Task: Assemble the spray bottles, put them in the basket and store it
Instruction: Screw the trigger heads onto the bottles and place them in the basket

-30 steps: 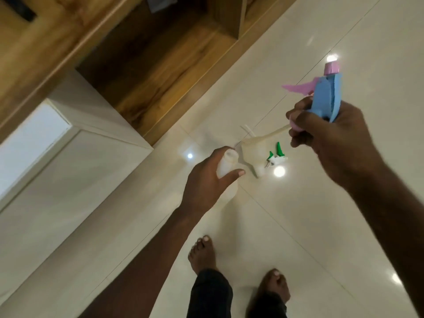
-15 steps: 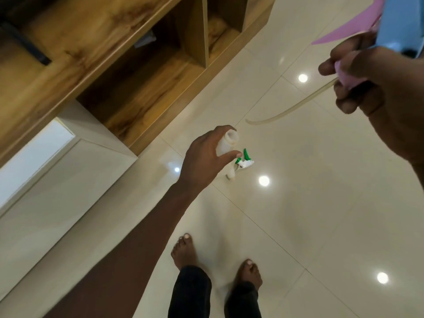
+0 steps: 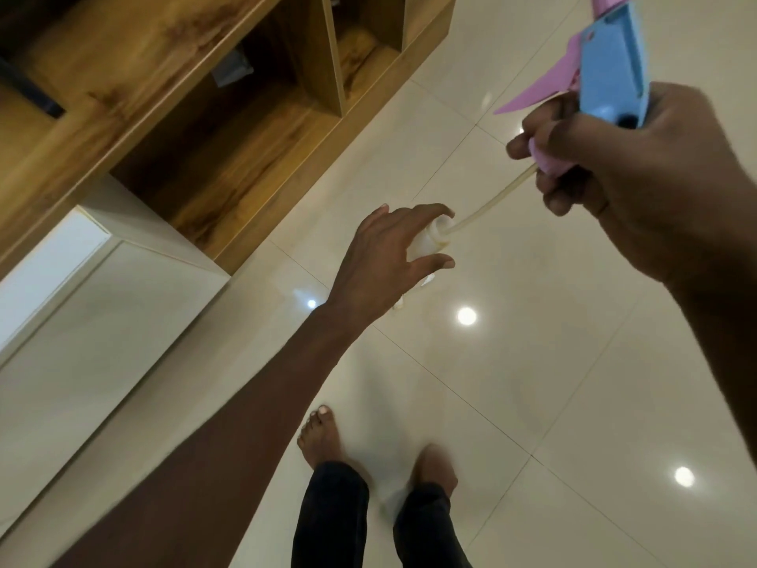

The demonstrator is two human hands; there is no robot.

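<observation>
Tube [image 3: 491,202] from right hand's [image 3: 639,190] sprayer [image 3: 610,63] enters left hand's [image 3: 385,260] bottle [image 3: 428,241].

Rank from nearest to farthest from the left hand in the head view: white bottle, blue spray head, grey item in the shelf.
1. white bottle, gripped in the left hand.
2. blue spray head, upper right, held by the right hand.
3. grey item, upper left in the shelf compartment.

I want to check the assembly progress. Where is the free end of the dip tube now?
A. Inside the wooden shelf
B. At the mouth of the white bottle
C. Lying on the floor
B: the dip tube reaches the neck of the white bottle that the left hand holds.
</observation>
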